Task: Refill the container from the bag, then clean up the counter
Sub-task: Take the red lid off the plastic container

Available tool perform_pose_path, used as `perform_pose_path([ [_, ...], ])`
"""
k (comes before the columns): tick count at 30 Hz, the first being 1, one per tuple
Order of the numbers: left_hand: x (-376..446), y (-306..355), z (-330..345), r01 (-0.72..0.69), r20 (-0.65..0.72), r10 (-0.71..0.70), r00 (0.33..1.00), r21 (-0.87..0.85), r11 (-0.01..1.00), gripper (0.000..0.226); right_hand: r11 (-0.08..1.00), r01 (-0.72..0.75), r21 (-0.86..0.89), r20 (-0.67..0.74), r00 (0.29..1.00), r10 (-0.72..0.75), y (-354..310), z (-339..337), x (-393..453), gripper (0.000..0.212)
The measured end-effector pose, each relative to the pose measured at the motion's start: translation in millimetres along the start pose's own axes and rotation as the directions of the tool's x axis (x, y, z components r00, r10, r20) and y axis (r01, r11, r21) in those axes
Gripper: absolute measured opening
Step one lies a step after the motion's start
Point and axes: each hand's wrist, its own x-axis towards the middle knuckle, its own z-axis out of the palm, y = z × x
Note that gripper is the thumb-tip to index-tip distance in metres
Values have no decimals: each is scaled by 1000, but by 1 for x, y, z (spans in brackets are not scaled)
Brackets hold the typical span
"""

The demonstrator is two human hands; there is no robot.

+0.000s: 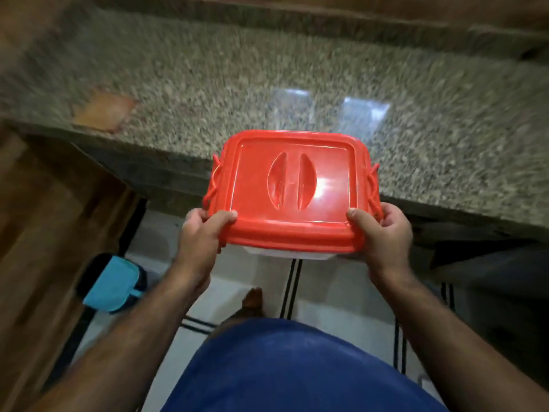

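Observation:
A rectangular container with a red lid (pixel 292 191) and a pale clear body is held in the air, partly over the front edge of the speckled granite counter (pixel 208 69). The lid is on, with red side clips at left and right. My left hand (pixel 205 233) grips its near left corner, thumb on top of the lid. At the near right corner my right hand (pixel 383 233) holds it the same way. The container's contents are hidden by the lid. No bag is clearly in view.
An orange-brown flat thing (pixel 104 113), blurred, lies on the counter at the left. Wooden cabinet fronts (pixel 44 218) stand at the left. A blue cloth item (pixel 111 285) lies on the tiled floor below. The whole view is motion-blurred.

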Motion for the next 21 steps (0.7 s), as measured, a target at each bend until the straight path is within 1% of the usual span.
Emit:
perform_pose_path([
  [3, -13, 38, 6, -113, -35, 112, 993, -47, 992, 44, 996, 50, 75, -7, 999, -49, -38, -2, 7, 50],
  [7, -10, 73, 11, -178, -60, 173, 983, -84, 980, 25, 986, 82, 145, 38, 995, -89, -75, -3, 24, 41],
  [8, -5, 82, 13, -190, -53, 186, 981, -79, 979, 26, 983, 98, 153, 44, 993, -106, -84, -1, 30, 41],
  [9, 3, 91, 15, -210, -37, 207, 978, -80, 975, 33, 980, 122, 156, 39, 991, -130, -92, 2, 37, 43],
  [11, 28, 108, 21, -224, -3, 224, 975, -92, 970, 53, 977, 164, 135, 11, 986, -167, -105, 13, 55, 50],
  [13, 66, 117, 31, -216, 16, 218, 976, -84, 973, 63, 981, 181, 76, -9, 984, -181, -111, 28, 79, 55],
  [15, 105, 124, 43, -208, 54, 212, 976, -71, 975, 62, 981, 194, -3, -17, 981, -194, -113, 46, 106, 54],
  [17, 145, 131, 58, -195, 93, 200, 975, -56, 979, 62, 984, 168, -61, -30, 985, -170, -116, 62, 134, 51],
  [19, 181, 141, 71, -194, 131, 193, 972, -3, 981, 57, 982, 155, -106, -40, 986, -160, -122, 75, 160, 50],
  [21, 214, 150, 82, -193, 162, 189, 969, 12, 981, 51, 978, 146, -150, -65, 985, -157, -128, 88, 182, 51],
])
